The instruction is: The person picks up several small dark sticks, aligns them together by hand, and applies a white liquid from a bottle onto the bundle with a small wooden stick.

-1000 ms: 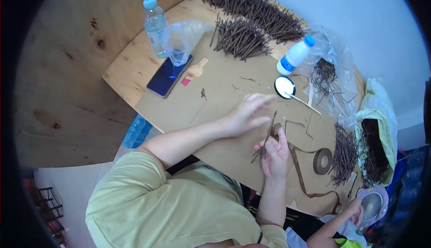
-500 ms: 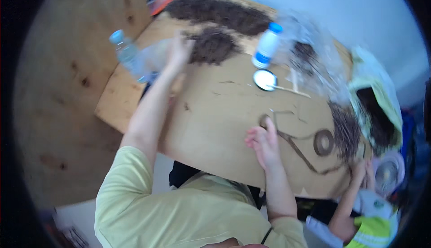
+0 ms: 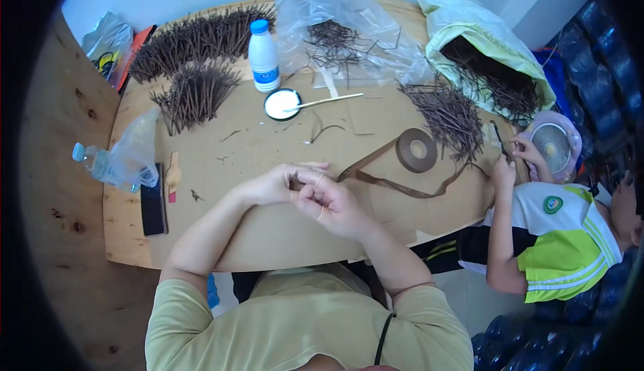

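Observation:
My left hand (image 3: 270, 184) and my right hand (image 3: 335, 206) meet above the cardboard near the table's front edge. A flat brown tape (image 3: 372, 163) leads from its roll (image 3: 416, 149) to the fingers of my right hand, which are curled closed on its end. My left hand's fingers are bent in against the right, with a small brown bit showing between them; what exactly they pinch is hidden. Thin rings or bands show on my right fingers. Right of the hands, the tape makes a long loose loop on the cardboard.
Bundles of brown stems (image 3: 194, 96) stand at the back left; more stems (image 3: 446, 116) lie right. A white bottle (image 3: 263, 59), a dish of white paste (image 3: 282, 104) with a stick, a plastic bag (image 3: 362, 9), a phone (image 3: 153, 203) and a water bottle (image 3: 97, 163) surround the cardboard. A co-worker (image 3: 537, 237) sits right.
My left hand has come from the far left, by the stems and clear bag, to meet my right hand. The view has swung rightward. Both hands now work together at the tape's end.

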A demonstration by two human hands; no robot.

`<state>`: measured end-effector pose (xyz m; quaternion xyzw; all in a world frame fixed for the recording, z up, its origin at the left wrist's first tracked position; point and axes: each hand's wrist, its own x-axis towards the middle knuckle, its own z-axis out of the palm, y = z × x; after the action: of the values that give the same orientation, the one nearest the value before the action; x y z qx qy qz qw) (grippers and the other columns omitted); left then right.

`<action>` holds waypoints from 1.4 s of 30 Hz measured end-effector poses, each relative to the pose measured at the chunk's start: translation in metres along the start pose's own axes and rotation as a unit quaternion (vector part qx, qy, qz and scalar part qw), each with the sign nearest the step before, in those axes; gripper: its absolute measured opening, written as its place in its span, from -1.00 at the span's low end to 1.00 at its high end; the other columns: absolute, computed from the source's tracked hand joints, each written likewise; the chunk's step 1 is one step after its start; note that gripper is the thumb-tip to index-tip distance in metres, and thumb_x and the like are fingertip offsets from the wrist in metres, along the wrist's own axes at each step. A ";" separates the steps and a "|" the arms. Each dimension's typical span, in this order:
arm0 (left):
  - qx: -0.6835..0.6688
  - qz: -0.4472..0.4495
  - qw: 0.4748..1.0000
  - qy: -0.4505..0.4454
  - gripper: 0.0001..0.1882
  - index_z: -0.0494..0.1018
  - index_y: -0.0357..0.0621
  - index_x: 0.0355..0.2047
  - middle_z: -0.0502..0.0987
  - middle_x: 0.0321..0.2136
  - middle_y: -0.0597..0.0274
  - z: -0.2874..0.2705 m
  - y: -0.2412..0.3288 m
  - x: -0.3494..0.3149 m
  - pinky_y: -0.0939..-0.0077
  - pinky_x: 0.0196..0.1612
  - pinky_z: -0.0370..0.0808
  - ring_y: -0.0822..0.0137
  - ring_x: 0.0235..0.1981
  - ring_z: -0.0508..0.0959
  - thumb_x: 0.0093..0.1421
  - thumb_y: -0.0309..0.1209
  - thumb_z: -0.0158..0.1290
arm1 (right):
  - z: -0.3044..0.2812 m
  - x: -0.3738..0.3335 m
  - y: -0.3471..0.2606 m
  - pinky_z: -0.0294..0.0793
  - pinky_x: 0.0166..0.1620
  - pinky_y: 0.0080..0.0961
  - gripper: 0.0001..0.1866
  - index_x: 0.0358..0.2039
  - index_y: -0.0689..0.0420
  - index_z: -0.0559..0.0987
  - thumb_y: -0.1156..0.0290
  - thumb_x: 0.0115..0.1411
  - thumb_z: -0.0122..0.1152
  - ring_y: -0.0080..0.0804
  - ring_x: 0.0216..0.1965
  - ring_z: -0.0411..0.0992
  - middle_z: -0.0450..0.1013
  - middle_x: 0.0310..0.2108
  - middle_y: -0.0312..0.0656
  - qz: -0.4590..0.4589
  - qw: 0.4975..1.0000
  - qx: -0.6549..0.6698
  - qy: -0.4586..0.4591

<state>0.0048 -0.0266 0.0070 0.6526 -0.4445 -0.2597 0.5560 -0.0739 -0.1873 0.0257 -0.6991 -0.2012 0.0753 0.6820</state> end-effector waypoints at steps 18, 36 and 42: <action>0.355 0.030 0.933 0.053 -0.76 0.42 -0.24 -0.38 0.41 -0.35 0.09 0.019 0.025 -0.027 0.30 -0.18 0.37 0.08 -0.20 0.40 -0.11 -0.45 0.06 | -0.186 0.139 0.045 0.34 -0.13 -0.23 -0.56 -0.17 0.27 0.40 0.29 -0.03 0.20 0.02 -0.17 0.36 0.39 -0.26 0.09 0.074 0.853 -0.485 0.178; 0.246 -0.104 0.927 0.264 -0.86 0.41 -0.25 -0.59 0.43 -0.71 0.02 -0.073 0.000 0.121 0.32 -0.54 0.34 0.18 -0.65 0.44 -0.02 -0.42 0.02 | -0.249 0.294 0.099 0.40 -0.52 -0.61 -0.73 -0.25 0.35 0.41 0.64 -0.04 0.11 -0.44 -0.49 0.44 0.40 -0.43 -0.13 0.043 0.946 -0.036 0.319; 0.549 -0.049 0.793 0.260 -0.84 0.44 -0.17 -0.44 0.39 -0.41 0.07 -0.140 -0.055 0.222 0.28 -0.27 0.40 0.11 -0.30 0.42 -0.10 -0.45 0.04 | -0.291 0.296 0.099 0.35 -0.26 -0.27 -0.79 -0.41 0.31 0.45 0.48 -0.10 0.13 0.00 -0.33 0.40 0.43 -0.43 0.05 -0.008 0.918 -0.308 0.250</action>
<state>0.2417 -0.1512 0.0238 0.9119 -0.3185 0.1809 0.1851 0.3231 -0.3410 -0.0046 -0.8691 -0.0433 -0.1735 0.4613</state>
